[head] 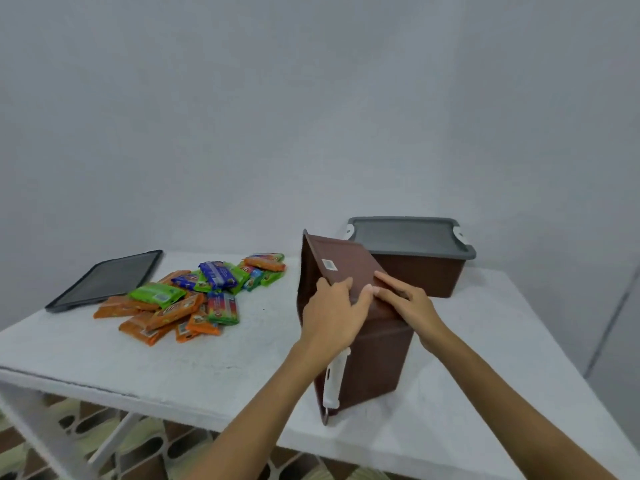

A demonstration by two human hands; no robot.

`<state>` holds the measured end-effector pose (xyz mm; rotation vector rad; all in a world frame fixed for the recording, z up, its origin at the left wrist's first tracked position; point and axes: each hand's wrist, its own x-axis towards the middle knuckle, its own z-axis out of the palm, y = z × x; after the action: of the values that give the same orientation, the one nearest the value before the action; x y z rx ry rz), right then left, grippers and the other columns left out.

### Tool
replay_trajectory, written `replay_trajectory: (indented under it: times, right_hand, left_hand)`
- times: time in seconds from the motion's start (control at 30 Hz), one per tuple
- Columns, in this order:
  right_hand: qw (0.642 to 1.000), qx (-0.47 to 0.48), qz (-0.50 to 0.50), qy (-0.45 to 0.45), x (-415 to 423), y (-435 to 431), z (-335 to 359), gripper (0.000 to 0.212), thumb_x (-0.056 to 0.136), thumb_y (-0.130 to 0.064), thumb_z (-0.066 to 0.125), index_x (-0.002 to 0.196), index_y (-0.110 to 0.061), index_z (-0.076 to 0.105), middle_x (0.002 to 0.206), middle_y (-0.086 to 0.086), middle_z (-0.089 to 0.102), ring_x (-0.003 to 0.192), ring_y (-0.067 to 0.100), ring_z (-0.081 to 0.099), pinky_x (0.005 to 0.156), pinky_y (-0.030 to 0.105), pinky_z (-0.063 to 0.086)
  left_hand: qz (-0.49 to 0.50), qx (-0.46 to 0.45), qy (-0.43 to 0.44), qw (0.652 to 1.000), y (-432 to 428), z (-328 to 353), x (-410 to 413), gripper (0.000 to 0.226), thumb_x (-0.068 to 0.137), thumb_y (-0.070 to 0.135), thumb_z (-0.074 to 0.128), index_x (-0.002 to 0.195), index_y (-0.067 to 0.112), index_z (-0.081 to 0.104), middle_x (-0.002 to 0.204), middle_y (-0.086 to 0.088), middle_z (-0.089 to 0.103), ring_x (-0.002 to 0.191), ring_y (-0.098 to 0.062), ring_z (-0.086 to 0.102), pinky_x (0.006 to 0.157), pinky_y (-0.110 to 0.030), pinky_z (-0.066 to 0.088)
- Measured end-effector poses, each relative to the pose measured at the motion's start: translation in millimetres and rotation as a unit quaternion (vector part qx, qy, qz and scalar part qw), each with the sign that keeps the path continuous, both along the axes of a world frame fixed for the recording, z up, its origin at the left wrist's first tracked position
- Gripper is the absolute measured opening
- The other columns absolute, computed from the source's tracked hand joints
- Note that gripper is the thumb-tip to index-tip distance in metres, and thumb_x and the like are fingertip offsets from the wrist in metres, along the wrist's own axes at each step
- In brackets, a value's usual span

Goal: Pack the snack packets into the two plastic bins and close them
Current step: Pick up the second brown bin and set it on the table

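A brown plastic bin [372,362] without a lid is tipped on its side on the white table, its opening facing left and its bottom with a small label turned up. My left hand [334,311] grips its upper edge. My right hand [407,299] lies flat on the raised bottom. A white latch [334,381] hangs on the bin's near end. A pile of several snack packets [194,296], orange, green and blue, lies to the left. A second brown bin [420,271] with a grey lid [410,237] on it stands behind.
A loose dark grey lid [107,280] lies flat at the table's far left. The white table [207,368] ends at a near edge with patterned floor below. A plain grey wall stands behind.
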<state>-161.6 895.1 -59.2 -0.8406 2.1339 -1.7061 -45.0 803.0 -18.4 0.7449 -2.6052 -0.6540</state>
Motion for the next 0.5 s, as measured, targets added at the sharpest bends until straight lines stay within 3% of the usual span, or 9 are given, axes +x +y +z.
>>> replay_trajectory:
  times: [0.1, 0.2, 0.3, 0.4, 0.5]
  right_hand:
    - [1.000, -0.009, 0.011, 0.000, -5.3, 10.3, 4.3, 0.033, 0.087, -0.025, 0.061, 0.120, -0.031, 0.061, 0.132, -0.001, 0.057, 0.118, 0.014, 0.053, 0.103, 0.030, 0.041]
    - [1.000, -0.017, 0.015, 0.005, -16.7, 21.3, 9.0, 0.024, 0.088, -0.018, 0.060, 0.100, -0.037, 0.067, 0.123, 0.000, 0.063, 0.109, 0.012, 0.058, 0.094, 0.023, 0.044]
    - [0.998, 0.018, 0.048, 0.021, -25.6, 28.4, 20.4, 0.021, 0.089, -0.016, 0.058, 0.102, -0.030, 0.068, 0.119, -0.001, 0.065, 0.103, 0.006, 0.059, 0.080, 0.010, 0.049]
    - [0.996, 0.063, 0.050, 0.038, -26.1, 29.2, 25.4, 0.021, 0.091, -0.019, 0.055, 0.100, -0.034, 0.067, 0.117, -0.005, 0.064, 0.099, -0.002, 0.056, 0.073, 0.009, 0.048]
    - [0.984, 0.041, -0.107, 0.137, -14.2, 28.1, 27.0, 0.021, 0.091, -0.017, 0.056, 0.107, -0.024, 0.068, 0.114, -0.001, 0.067, 0.100, 0.007, 0.060, 0.081, 0.015, 0.043]
  left_hand:
    - [-0.043, -0.045, -0.050, 0.997, 3.7, 6.3, -2.1, 0.060, 0.093, 0.060, 0.020, 0.134, 0.026, 0.048, 0.131, -0.011, 0.050, 0.117, -0.029, 0.050, 0.096, -0.039, 0.040]
    - [-0.090, -0.081, -0.073, 0.990, 4.3, 16.4, -3.1, 0.068, 0.090, 0.065, 0.011, 0.119, 0.027, 0.060, 0.115, -0.008, 0.063, 0.107, -0.030, 0.056, 0.086, -0.037, 0.041]
    - [-0.098, -0.177, -0.052, 0.978, 3.4, 21.1, -3.8, 0.071, 0.090, 0.066, 0.012, 0.111, 0.022, 0.064, 0.104, -0.008, 0.067, 0.096, -0.030, 0.061, 0.078, -0.035, 0.043]
    - [-0.086, -0.247, 0.045, 0.964, -13.2, 24.0, -5.7, 0.065, 0.092, 0.063, 0.018, 0.106, 0.021, 0.065, 0.093, -0.004, 0.070, 0.085, -0.025, 0.064, 0.073, -0.033, 0.046]
    - [-0.134, -0.250, 0.209, 0.936, -44.6, 23.8, -12.2, 0.055, 0.094, 0.052, 0.022, 0.088, 0.022, 0.067, 0.067, 0.004, 0.064, 0.064, -0.014, 0.060, 0.057, -0.028, 0.045]
